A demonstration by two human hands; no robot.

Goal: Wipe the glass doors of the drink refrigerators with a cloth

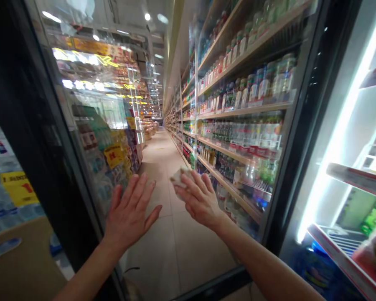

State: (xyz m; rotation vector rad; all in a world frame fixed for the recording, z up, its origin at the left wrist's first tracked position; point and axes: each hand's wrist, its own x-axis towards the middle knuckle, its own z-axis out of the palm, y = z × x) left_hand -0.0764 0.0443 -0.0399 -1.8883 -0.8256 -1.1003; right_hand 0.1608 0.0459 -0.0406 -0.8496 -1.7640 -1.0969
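Note:
An open glass cooler door (163,62) in a black frame stands in front of me. My left hand (130,213) lies flat against the glass, fingers spread, holding nothing. My right hand (199,198) presses a small pale cloth (179,177) against the same pane, fingers stretched over it. Through the glass I see a long shop aisle with tiled floor.
Shelves of bottled drinks (247,138) line the aisle's right side. The lit cooler interior with red-edged shelves (357,175) is at the far right. Stacked goods with yellow price tags (114,154) stand left. A brown cardboard box (21,259) sits at lower left.

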